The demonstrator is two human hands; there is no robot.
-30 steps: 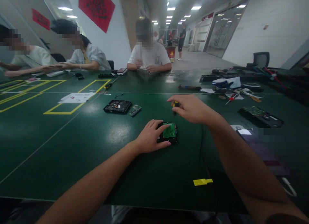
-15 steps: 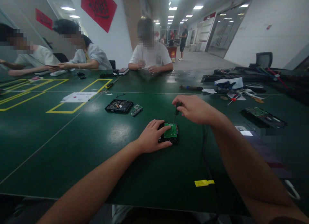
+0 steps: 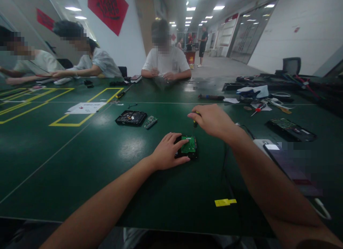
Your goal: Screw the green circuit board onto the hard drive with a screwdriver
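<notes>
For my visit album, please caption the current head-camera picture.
Left hand resting on a hard drive on a green table, right hand gripping a yellow-and-black screwdriver.

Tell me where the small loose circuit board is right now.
In the head view, the circuit board lies left of center on the green table, just right of a black drive and beyond the left hand.

Left hand (image 3: 170,152) and right hand (image 3: 211,120) bare, fingers slim. Left forearm (image 3: 107,199) and right forearm (image 3: 254,170) bare, tapering to narrow wrists. Dark patch (image 3: 318,243) at right elbow, near right corner, possibly a sleeve edge; too dim to tell.
</notes>
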